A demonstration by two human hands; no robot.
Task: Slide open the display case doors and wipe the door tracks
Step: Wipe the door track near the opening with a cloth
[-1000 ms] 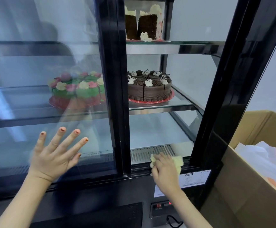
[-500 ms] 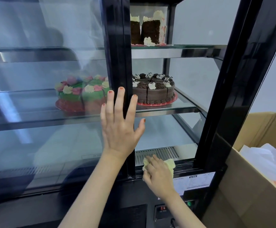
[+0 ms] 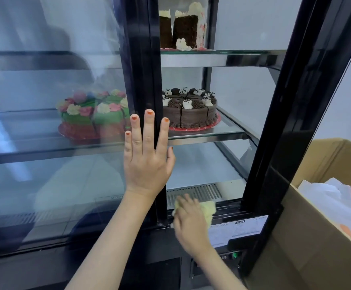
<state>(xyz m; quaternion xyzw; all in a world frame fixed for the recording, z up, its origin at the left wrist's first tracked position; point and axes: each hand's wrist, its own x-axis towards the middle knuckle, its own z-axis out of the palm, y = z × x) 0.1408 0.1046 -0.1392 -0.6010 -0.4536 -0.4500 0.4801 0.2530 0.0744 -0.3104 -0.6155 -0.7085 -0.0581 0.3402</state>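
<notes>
The display case's sliding glass doors (image 3: 51, 126) are pushed to the left, and their black vertical frame (image 3: 143, 70) stands mid-case. My left hand (image 3: 147, 155) lies flat with straight fingers against that frame. The right side of the case is open. Down at the black bottom door track (image 3: 231, 209), my right hand (image 3: 188, 222) presses a pale yellow cloth (image 3: 208, 208) onto the grooves beside the door frame's foot.
A chocolate cake (image 3: 189, 109) sits on the middle glass shelf, a green flowered cake (image 3: 91, 114) behind the glass, cake slices (image 3: 181, 28) on the top shelf. The black right post (image 3: 291, 114) bounds the opening. A cardboard box (image 3: 317, 206) with white plastic stands at right.
My left hand left the lower left glass and came flat onto the door frame. My right hand with the cloth slid left along the track toward the frame.
</notes>
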